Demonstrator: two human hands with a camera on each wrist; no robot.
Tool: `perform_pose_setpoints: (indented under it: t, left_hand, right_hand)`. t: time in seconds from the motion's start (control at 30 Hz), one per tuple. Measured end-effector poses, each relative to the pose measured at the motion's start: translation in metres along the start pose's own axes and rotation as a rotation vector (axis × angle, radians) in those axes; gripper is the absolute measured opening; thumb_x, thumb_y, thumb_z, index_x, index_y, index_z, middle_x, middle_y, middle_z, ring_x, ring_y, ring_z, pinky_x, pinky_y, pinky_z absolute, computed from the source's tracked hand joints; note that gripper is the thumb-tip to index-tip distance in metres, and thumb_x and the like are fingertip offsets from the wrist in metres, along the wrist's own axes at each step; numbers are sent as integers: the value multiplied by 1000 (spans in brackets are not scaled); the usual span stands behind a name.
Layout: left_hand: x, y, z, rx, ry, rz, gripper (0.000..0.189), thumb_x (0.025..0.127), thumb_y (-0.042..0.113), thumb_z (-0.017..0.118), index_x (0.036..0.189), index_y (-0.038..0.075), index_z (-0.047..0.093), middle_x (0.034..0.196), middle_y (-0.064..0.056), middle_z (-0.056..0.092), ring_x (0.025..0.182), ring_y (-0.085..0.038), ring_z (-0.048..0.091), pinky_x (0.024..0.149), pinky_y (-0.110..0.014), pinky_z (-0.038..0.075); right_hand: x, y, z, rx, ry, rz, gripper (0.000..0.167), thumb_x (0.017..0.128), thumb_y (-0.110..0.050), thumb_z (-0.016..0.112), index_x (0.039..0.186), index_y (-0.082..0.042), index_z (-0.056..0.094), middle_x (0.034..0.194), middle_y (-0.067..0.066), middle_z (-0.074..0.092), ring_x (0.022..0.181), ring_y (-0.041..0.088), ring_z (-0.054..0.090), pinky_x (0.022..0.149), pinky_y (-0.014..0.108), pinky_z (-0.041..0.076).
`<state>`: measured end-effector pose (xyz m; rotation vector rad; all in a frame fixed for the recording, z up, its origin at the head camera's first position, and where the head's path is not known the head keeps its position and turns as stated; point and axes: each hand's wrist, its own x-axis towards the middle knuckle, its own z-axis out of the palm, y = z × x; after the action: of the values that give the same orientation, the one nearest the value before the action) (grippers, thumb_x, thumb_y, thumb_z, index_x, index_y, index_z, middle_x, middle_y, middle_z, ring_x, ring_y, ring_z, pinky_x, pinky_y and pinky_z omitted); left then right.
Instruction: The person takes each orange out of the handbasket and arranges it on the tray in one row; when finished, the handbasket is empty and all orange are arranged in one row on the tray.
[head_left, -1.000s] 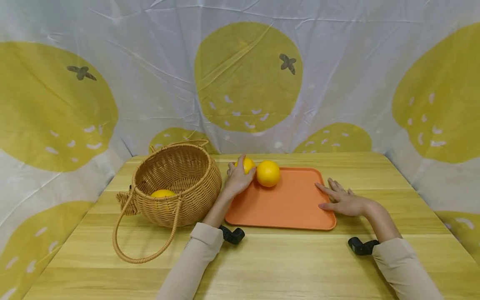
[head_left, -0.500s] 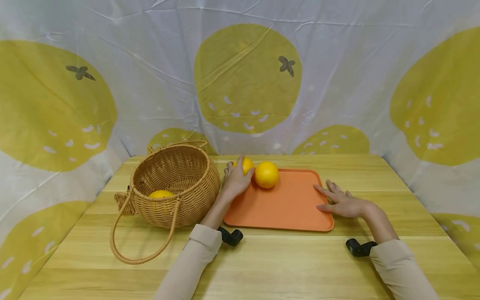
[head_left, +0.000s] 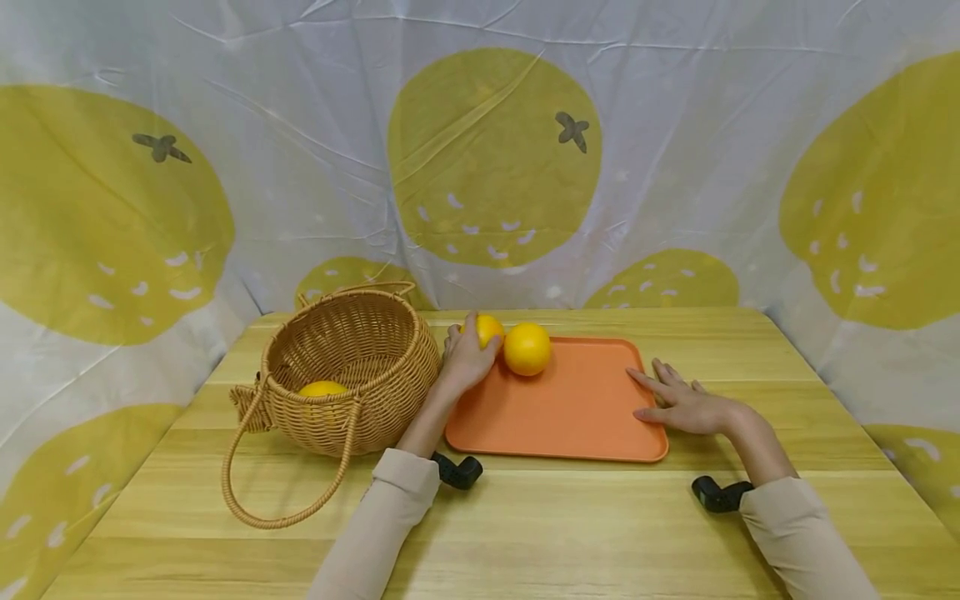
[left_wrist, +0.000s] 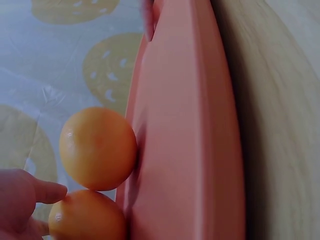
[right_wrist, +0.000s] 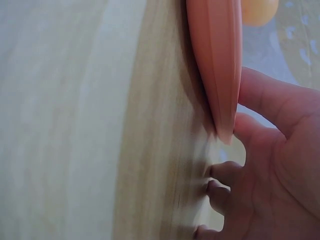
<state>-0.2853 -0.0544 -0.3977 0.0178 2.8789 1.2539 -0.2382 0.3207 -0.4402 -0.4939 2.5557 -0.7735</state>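
On the back left of an orange tray [head_left: 570, 408], my left hand [head_left: 467, 358] holds an orange [head_left: 489, 327], fingers over its far side and thumb on its near right. A second orange [head_left: 527, 349] lies on the tray right beside it; in the left wrist view this upper orange [left_wrist: 97, 148] touches the held orange [left_wrist: 89, 217]. At the tray's right edge rests my right hand [head_left: 693, 407], its fingers spread. In the right wrist view thumb and forefinger lie on the tray rim [right_wrist: 217, 65], while other fingertips reach the table.
Left of the tray stands a wicker basket [head_left: 405, 392], tilted toward me, with an orange [head_left: 322, 389] inside. Its handle [head_left: 281, 523] hangs down to the wooden table [head_left: 570, 533]. A fruit-print cloth [head_left: 300, 150] hangs behind the table and at both sides.
My left hand and the held orange have shifted slightly left, and the second orange has come left along with them. My right hand and the tray stay in place.
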Motion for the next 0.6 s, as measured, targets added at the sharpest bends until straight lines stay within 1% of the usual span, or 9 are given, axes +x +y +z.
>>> perform_pose_setpoints:
  t: [0.1,0.17,0.23,0.3,0.4,0.47,0.53,0.6]
  left_hand:
    - [-3,1,-3,9,-4,7,68,106,36,54,165,16,25,156,-35,29,145,-49,34,116,-64,32]
    - [-8,3,-6,11,-25,17,70,106,36,54,165,16,23,159,-36,24,149,-50,29,119,-64,29]
    - [-15,9,-13,21,-59,42,70,107,35,54,166,15,22,162,-37,17,153,-49,23,121,-65,26]
    - [-24,18,-23,35,-100,76,70,108,35,54,166,15,21,165,-36,11,156,-50,17,121,-66,26]
    - [-42,35,-44,49,-157,139,69,107,35,55,166,15,23,167,-33,10,155,-51,18,119,-68,28]
    - [-58,45,-58,47,-206,191,69,107,35,56,165,17,24,166,-31,15,153,-51,25,118,-68,30]
    - [-75,55,-72,38,-266,243,69,107,37,57,165,18,27,164,-28,23,150,-47,33,118,-65,33]
    - [-93,61,-86,22,-326,283,69,106,41,57,165,21,27,163,-22,28,148,-42,38,118,-62,35]
  right_hand:
    - [-4,-8,-2,21,-6,-27,97,93,-75,54,168,-29,13,170,27,-19,155,50,-20,113,77,-14]
    - [-7,-12,-3,16,-11,-21,92,97,-68,55,168,-28,12,169,27,-20,155,49,-21,114,77,-14]
    - [-10,-16,-3,20,-10,-18,88,100,-60,56,168,-25,13,169,28,-20,155,50,-20,114,77,-14]
    - [-12,-21,-5,26,-9,-15,88,101,-56,58,168,-20,14,168,29,-19,154,51,-20,113,78,-14]
    - [-14,-28,-6,33,-11,-14,89,101,-54,59,168,-16,14,168,31,-18,154,53,-19,113,79,-13]
    - [-12,-27,-5,24,-11,-10,90,100,-57,59,168,-19,14,168,31,-17,154,53,-18,113,78,-13]
    - [-12,-30,-6,22,-14,3,89,100,-57,58,168,-18,14,169,30,-17,155,52,-18,114,78,-12]
    - [-12,-30,-5,14,-10,9,89,100,-58,58,168,-20,14,169,29,-17,155,51,-18,114,77,-12]
